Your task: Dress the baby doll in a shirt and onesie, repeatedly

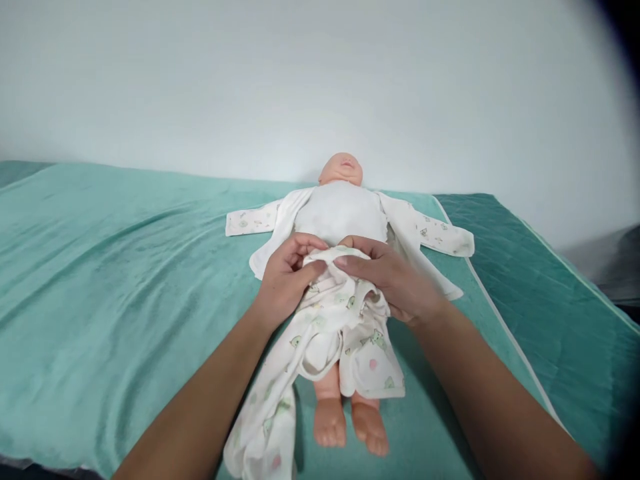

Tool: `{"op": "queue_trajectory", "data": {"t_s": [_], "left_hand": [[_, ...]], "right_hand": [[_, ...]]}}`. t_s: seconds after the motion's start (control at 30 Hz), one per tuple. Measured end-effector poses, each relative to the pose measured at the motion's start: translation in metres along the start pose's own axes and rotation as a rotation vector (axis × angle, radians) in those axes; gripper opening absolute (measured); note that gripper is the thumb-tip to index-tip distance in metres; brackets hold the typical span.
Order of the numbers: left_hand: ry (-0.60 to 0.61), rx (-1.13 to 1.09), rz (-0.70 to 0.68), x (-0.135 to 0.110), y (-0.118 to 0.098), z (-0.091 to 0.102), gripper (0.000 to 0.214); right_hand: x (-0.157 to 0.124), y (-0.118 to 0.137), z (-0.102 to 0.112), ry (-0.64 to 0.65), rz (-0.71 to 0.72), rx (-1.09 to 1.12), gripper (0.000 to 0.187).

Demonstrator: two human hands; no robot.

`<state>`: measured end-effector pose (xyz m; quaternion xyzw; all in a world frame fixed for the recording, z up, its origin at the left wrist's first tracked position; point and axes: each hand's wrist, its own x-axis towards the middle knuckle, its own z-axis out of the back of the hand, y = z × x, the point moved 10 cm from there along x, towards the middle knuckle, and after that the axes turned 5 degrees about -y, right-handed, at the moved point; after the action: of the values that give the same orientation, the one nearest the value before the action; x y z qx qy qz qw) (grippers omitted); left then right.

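A baby doll [341,168] lies on its back, head toward the wall and bare feet toward me. Under it an open white jacket [273,248] with printed sleeves is spread to both sides. A plain white cloth layer [343,210] covers the doll's chest. Over its lower body lies a bunched printed baby garment [325,317], with one part trailing to the lower left. My left hand [287,277] pinches this garment's upper edge between thumb and fingers. My right hand [387,273] pinches the same edge just to the right. The doll's hips and upper legs are hidden by the cloth.
A light green blanket [110,280] with several folds covers the bed. At the right its pale edge overlaps a darker green quilted cover [540,293]. A white wall [300,80] stands right behind the doll's head.
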<state>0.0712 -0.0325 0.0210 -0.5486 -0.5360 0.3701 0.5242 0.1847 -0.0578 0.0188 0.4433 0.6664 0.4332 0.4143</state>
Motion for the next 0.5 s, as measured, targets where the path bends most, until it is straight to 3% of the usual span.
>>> {"op": "queue_trajectory", "data": {"t_s": [0.13,0.27,0.33,0.5], "left_hand": [[-0.110,-0.149,0.029,0.000,0.004,0.009,0.013],[-0.069,-0.194,0.086,-0.003,0.006,0.005,0.013],[-0.031,-0.142,0.099,-0.006,0.004,0.000,0.014],[0.110,0.091,0.047,-0.007,-0.003,-0.011,0.023]], "right_hand": [[-0.006,0.009,-0.011,0.067,0.055,-0.264,0.028],[-0.010,0.004,-0.019,0.150,0.030,-0.469,0.015],[-0.007,0.001,-0.014,0.098,0.015,-0.387,0.011],[0.001,0.000,0.005,-0.072,0.046,0.057,0.014]]}}
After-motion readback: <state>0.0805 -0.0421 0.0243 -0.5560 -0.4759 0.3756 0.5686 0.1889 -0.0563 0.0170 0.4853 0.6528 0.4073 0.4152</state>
